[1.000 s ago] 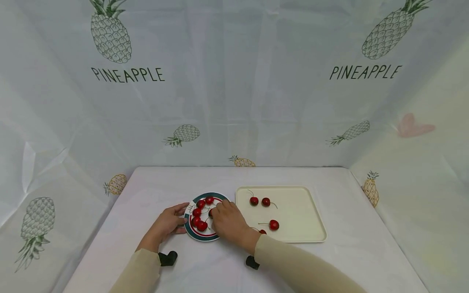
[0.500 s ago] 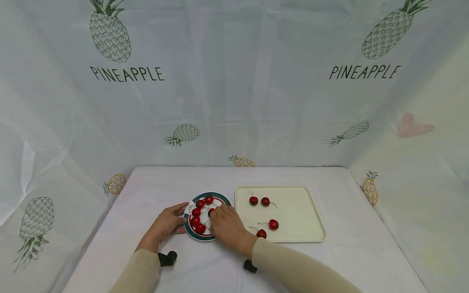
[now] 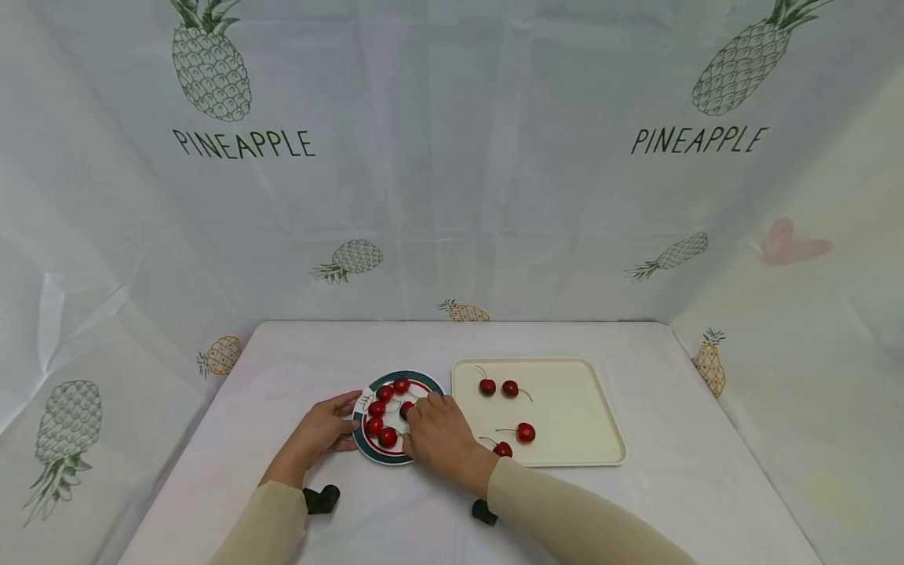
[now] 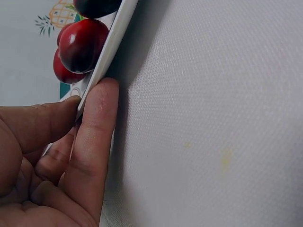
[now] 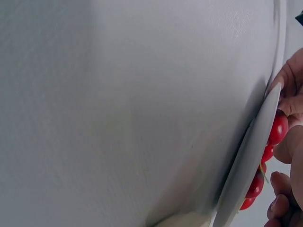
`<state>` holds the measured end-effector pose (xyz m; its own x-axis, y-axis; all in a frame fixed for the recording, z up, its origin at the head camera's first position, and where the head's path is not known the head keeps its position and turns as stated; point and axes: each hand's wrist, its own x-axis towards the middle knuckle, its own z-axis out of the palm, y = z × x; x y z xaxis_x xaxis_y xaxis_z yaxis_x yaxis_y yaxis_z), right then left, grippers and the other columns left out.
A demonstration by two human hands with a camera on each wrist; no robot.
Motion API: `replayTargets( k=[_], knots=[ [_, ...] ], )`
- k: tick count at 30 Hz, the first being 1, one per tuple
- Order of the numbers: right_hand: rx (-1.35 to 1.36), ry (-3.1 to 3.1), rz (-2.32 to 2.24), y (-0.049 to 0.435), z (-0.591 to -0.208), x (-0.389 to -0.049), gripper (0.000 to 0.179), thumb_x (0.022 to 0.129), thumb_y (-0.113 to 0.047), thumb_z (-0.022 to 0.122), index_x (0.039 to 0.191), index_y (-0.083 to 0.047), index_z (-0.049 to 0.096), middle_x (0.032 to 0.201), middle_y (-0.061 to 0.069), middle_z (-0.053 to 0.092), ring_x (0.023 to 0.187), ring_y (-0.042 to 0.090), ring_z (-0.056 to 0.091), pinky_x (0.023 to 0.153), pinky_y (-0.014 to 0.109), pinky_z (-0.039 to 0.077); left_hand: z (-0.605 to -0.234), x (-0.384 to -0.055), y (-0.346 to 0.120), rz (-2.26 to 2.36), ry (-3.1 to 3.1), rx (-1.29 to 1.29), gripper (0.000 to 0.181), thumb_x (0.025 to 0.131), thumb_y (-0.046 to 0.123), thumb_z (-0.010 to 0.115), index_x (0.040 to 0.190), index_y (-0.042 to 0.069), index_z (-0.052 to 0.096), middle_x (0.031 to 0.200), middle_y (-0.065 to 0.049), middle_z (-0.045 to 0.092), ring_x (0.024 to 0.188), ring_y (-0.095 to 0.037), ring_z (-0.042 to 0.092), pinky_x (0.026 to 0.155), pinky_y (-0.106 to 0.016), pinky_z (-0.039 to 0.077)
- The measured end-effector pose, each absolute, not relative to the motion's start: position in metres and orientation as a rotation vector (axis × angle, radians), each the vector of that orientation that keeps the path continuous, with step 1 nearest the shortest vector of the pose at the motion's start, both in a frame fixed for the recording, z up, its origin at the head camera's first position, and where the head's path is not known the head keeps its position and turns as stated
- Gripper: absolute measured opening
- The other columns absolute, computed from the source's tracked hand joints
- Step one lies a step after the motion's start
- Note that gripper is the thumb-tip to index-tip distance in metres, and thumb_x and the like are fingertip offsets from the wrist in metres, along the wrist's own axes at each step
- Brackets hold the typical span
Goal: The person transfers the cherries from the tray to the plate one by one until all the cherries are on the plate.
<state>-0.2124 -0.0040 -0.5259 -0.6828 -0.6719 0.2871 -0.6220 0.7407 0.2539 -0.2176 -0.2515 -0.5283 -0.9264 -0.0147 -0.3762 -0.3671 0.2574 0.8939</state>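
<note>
My left hand (image 3: 322,428) pinches the left rim of a small round plate (image 3: 363,446) with a dark green border. In the left wrist view its thumb (image 4: 52,118) lies over the rim and a finger lies underneath. Several red cherries (image 3: 377,409) with stems sit on the plate, mostly along its left side. My right hand (image 3: 441,435) is over the plate's right part with bent fingers, right beside a dark red cherry (image 3: 406,410). Its fingertips are largely hidden in the head view, so whether they grip a cherry or stem is unclear.
A cream rectangular tray (image 3: 572,416) lies just right of the plate, with several stemmed cherries (image 3: 525,432) on it. A white cloth (image 3: 395,518) covers the table. Pineapple-printed fabric (image 3: 494,196) hangs behind and at the sides.
The right hand shifts slightly left, then stays over the plate's right part. The plate's lowest cherry moves slightly and its stem turns. The left hand keeps its hold on the rim.
</note>
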Motion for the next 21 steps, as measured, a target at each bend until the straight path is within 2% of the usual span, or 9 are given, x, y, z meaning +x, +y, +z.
replayTargets(
  k=[12,21],
  knots=[
    [0.963,-2.65,-0.181,0.023,-0.507,-0.223,0.029,0.101,-0.04,0.065,0.103,-0.011,0.069,0.093,0.001,0.063,0.091,0.019,0.049,0.077,0.031,0.047,-0.529,-0.218,-0.252,1.723,2.246,-0.337,0.065,0.1,-0.006,0.06,0.16,0.01,0.045,0.153,-0.027,0.052,0.083,-0.019,0.071,0.075,-0.038,0.067],
    [0.886,-2.607,-0.102,0.067,-0.506,-0.242,0.024,0.097,-0.032,0.07,0.09,-0.01,0.064,0.085,0.002,0.057,0.086,0.021,0.049,0.075,0.034,0.046,-0.531,-0.218,-0.251,1.707,2.261,-0.334,0.064,0.1,-0.006,0.06,0.16,0.01,0.045,0.155,-0.026,0.052,0.082,-0.019,0.071,0.075,-0.038,0.067]
  ],
)
